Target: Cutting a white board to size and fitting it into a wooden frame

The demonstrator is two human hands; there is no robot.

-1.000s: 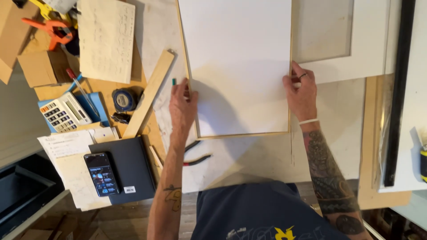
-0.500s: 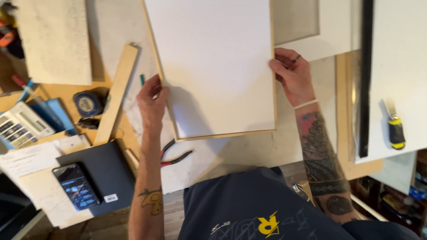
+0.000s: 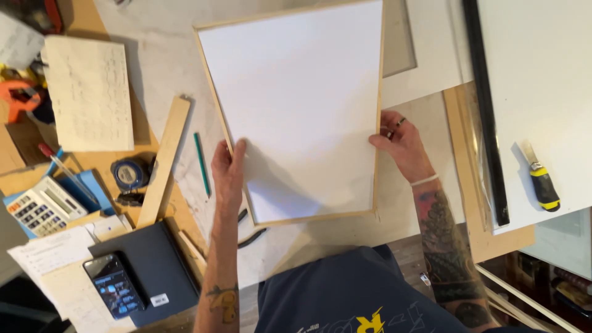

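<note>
Two hands hold one large white panel edged with a thin light-wood frame (image 3: 296, 111), which lies slightly askew over the pale work surface (image 3: 154, 61) in front of the person. As a judgement, the frame looks assembled on the three sides in view, its white face clean and nothing fastened or laid on it; what shows is a stage of holding or positioning, with the tools around it untouched, and whether more fitting is left cannot be read from the pictures. The left hand (image 3: 228, 169) grips the panel's left edge low down, thumb on the white face and fingers curled under the frame. The right hand (image 3: 401, 145) clasps the right edge at about the same height, its fingers (image 3: 394, 126) closed around the wooden rim. To the right lie a long black strip (image 3: 487, 117) and a white board carrying a yellow-and-black utility knife (image 3: 542, 185). To the left are a wooden slat (image 3: 163, 160), a sheet of handwritten notes (image 3: 89, 92), a dark notebook (image 3: 154, 265) with a phone (image 3: 114, 287) beside it, a calculator (image 3: 40, 206), a blue tape measure (image 3: 129, 172), pliers (image 3: 250, 231) partly hidden under the left forearm, and a green pencil (image 3: 201, 163) just left of that hand.
</note>
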